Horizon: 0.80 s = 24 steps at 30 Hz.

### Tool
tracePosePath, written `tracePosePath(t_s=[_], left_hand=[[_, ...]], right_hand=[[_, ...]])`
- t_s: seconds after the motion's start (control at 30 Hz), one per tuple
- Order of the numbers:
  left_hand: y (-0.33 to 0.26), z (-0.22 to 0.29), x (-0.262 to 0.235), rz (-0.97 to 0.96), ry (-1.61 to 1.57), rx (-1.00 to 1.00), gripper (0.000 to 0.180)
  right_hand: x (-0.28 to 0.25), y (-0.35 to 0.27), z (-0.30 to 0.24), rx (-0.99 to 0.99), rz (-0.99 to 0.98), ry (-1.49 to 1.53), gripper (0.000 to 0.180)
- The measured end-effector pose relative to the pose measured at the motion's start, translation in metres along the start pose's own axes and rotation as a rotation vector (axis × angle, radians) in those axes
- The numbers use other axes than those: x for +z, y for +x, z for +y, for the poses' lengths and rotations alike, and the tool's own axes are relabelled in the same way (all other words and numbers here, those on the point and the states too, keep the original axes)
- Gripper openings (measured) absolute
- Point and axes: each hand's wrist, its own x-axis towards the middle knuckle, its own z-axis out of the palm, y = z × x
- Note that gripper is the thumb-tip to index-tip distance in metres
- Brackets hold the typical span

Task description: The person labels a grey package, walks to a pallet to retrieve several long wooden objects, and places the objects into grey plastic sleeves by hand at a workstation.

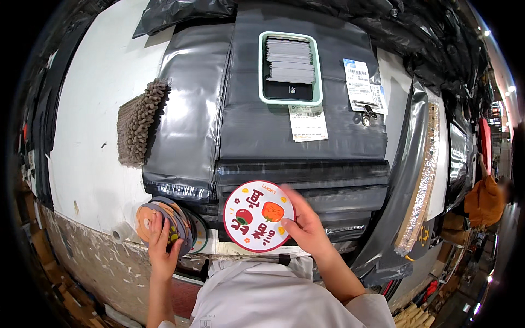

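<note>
My right hand (307, 225) pinches the right edge of a round white mat (257, 218), thumb on top. The mat has a dark red rim and prints of an orange fruit, a dark red fruit and small flowers. It is held over the front of the stacked black plastic bags (339, 202). At the table's front left edge, my left hand (162, 246) rests on a stack of round mats (183, 224) in grey, orange and other colours. Its fingers lie stretched over the top mat, thumb apart.
A pale green tray (320, 65) of grey cards stands on the bags, a paper slip (309, 126) below it. Clipped labels (358, 82) lie to its right. A brown shaggy mat (134, 131) sits left. Long silvery strips (421, 180) lie right. A small white roll (121, 234) is near the stack.
</note>
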Motion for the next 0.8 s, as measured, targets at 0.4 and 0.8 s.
tracePosePath(t_s=[0.4,0.8], left_hand=[[0.022,0.077,0.007,-0.004,-0.282,0.557,0.014],[0.093,0.126,0.022,0.046,-0.907,0.369,0.045]], right_hand=[[0.043,-0.011,0.003,0.048,-0.131,0.475,0.034],[0.013,-0.013,-0.014,-0.131,0.245,0.333,0.028]])
